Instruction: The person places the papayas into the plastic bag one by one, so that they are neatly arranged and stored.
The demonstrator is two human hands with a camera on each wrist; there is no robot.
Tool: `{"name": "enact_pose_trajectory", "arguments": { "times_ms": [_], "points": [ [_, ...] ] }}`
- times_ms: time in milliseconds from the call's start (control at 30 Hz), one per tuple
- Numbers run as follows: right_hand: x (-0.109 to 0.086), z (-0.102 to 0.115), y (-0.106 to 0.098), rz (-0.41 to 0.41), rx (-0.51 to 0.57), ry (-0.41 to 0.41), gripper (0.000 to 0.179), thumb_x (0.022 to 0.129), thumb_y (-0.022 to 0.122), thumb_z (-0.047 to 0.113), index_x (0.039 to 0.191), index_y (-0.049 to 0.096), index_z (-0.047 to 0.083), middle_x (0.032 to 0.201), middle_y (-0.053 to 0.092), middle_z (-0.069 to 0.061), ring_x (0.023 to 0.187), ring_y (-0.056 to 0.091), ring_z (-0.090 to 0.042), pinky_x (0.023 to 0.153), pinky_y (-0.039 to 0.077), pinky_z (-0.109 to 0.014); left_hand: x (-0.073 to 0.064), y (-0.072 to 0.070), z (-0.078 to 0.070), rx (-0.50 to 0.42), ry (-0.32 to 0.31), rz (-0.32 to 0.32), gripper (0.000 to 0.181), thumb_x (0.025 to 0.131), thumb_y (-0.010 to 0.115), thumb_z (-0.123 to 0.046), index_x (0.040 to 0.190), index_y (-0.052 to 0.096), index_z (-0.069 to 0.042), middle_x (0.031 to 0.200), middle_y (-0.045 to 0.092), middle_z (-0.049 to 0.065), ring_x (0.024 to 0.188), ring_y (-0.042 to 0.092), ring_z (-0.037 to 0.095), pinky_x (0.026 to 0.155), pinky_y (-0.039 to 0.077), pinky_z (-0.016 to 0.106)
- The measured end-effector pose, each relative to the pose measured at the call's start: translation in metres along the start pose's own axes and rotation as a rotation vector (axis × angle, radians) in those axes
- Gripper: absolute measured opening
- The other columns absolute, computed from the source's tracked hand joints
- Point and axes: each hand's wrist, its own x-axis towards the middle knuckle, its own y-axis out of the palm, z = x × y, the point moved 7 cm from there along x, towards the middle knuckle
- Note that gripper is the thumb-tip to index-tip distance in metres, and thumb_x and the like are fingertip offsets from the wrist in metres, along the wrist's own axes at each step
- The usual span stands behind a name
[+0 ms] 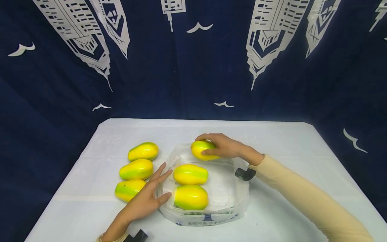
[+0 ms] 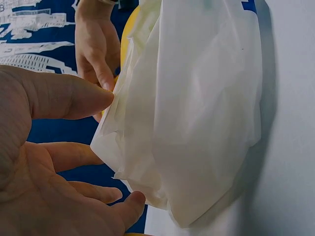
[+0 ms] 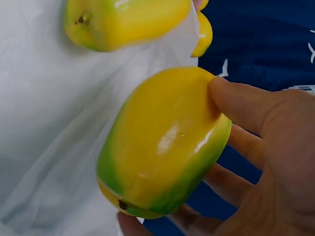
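My right hand (image 1: 225, 145) grips a yellow-green papaya (image 1: 203, 150) over the far side of a white plastic bag (image 1: 222, 188), thumb on the near face and fingers round the back. The right wrist view shows this papaya (image 3: 165, 142) up close, with a dark stem spot at one end. Two more papayas, one farther (image 1: 190, 174) and one nearer (image 1: 191, 197), lie side by side in the wide-mouthed bag. My left hand (image 1: 145, 201) is at the bag's left rim with fingers spread. In the left wrist view its thumb touches the edge of the bag (image 2: 202, 108).
Left of the bag, three papayas form a column: far (image 1: 143, 151), middle (image 1: 136, 169) and near (image 1: 128, 190), the near one partly behind my left hand. A white cloth covers the table (image 1: 281, 141). Behind it hangs a dark blue curtain (image 1: 181, 74) with white prints.
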Motion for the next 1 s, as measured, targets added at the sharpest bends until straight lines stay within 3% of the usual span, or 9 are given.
{"name": "enact_pose_trajectory", "arguments": {
  "times_ms": [333, 1000],
  "points": [
    [0.014, 0.000, 0.027, 0.110, -0.018, 0.087, 0.050, 0.098, 0.065, 0.025, 0.145, 0.050, 0.013, 0.147, 0.054, -0.008, 0.133, 0.050, -0.028, 0.117, 0.036, -0.052, 0.000, -0.001, 0.001, -0.004, -0.006, -0.001, 0.069, 0.093, 0.069, -0.011, 0.154, 0.037, -0.007, 0.170, 0.006, 0.009, 0.156, 0.002, 0.032, 0.122, 0.011, 0.063],
    [0.036, 0.005, 0.044, 0.133, -0.054, 0.097, 0.053, 0.099, 0.063, 0.027, 0.148, 0.047, 0.013, 0.145, 0.054, -0.009, 0.130, 0.051, -0.027, 0.117, 0.036, -0.049, -0.001, -0.001, -0.002, 0.006, 0.005, -0.009, 0.068, 0.093, 0.068, -0.011, 0.154, 0.039, -0.006, 0.169, 0.008, 0.011, 0.156, 0.004, 0.034, 0.121, 0.013, 0.063]
  ]
}}
